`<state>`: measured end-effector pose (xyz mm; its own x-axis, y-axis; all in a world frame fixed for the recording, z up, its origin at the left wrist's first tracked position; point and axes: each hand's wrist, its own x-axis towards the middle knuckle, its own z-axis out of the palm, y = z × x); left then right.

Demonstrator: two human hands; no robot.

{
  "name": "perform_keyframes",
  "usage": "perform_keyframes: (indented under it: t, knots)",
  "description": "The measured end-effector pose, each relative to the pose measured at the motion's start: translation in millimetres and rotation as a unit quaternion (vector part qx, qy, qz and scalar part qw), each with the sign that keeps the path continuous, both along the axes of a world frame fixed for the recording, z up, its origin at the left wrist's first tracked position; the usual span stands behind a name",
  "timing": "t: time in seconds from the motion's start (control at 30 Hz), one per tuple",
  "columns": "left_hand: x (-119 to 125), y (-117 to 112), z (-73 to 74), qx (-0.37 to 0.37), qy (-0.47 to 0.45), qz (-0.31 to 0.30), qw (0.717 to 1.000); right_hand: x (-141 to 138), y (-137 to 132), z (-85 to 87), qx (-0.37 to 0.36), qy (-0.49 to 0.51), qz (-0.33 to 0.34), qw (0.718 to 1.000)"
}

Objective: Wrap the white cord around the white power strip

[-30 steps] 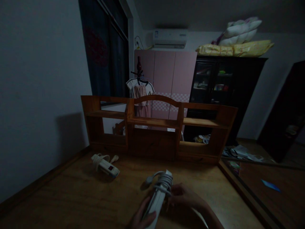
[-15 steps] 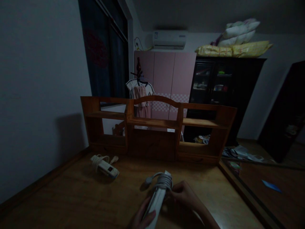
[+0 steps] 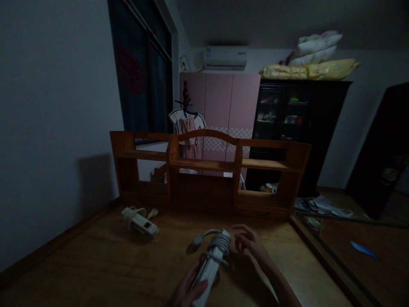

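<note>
The left hand [image 3: 190, 290] grips the lower end of a white power strip [image 3: 209, 270], thumb across its front face and fingers round the side toward the bench's left edge. The strip is tilted, its upper end pointing at the far edge of the bench [image 3: 111, 264]. A grey-white cord [image 3: 220, 242] is wound in several close turns around that upper end; one turn sits lower and juts toward the right edge. The cord's plug [image 3: 197, 241] sticks out on the left-edge side, its shadow on the wood; whether it touches I cannot tell.

The right hand [image 3: 251, 245] is just beside the coil on the right-edge side, apart from it, fingers loosely bent and parted, pinching nothing visible.

Toward the far left corner lies a second power strip [image 3: 140, 222], well apart from the hands, its own cord [image 3: 129, 214] looped around its far end and its white plug [image 3: 154, 213] resting beside it. A wooden shelf unit [image 3: 204, 163] stands along the far edge. Beyond the right edge, lower down, lies a flat blue object [image 3: 362, 248].
</note>
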<state>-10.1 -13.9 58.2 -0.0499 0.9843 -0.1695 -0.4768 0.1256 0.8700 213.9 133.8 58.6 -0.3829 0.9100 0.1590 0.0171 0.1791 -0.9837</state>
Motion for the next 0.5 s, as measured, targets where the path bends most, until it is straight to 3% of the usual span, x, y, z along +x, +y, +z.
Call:
perform_keyframes:
  t: [0.17, 0.3, 0.5]
  knots:
    - [-1.7, -1.8, 9.2, 0.002, -0.027, 0.02, 0.999, -4.7, -1.7, -13.5, -0.046, -0.054, 0.066, 0.995]
    - [-2.1, -6.6, 16.4, 0.007, -0.047, 0.016, 0.999, -13.1, -13.2, -12.4, -0.084, -0.059, 0.144, 0.984]
    - [-1.9, -10.6, 8.9, 0.009, -0.085, 0.009, 0.996, -18.4, -22.0, -6.2, -0.055, -0.013, 0.147, 0.988]
